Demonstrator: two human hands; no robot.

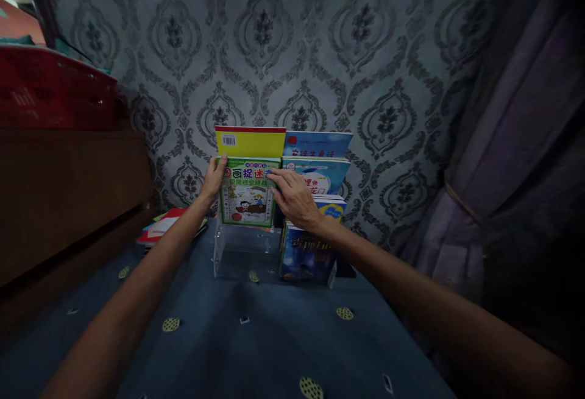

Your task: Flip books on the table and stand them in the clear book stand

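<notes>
A green-bordered picture book (247, 204) with a cartoon cover stands upright in the middle tier of a clear stepped stand (247, 243). My left hand (213, 178) is closed on its upper left edge. At its right edge, the fingers of my right hand (295, 197) are bent against the cover, the thumb partly hidden. Behind it rises a yellow book (256, 142) with a red top strip and a barcode. On the right side of the stand are a blue book (322, 143) at the back, a lighter blue book (336, 173) before it, and dark blue books (306, 259) in front.
A small pile of books (159, 228) lies on the dark blue patterned cloth (205, 338) to the left. Farther left, a red plastic basket (55, 88) rests on a brown wooden cabinet (68, 192). Patterned wallpaper is behind the stand; a tied curtain (475, 173) hangs at right.
</notes>
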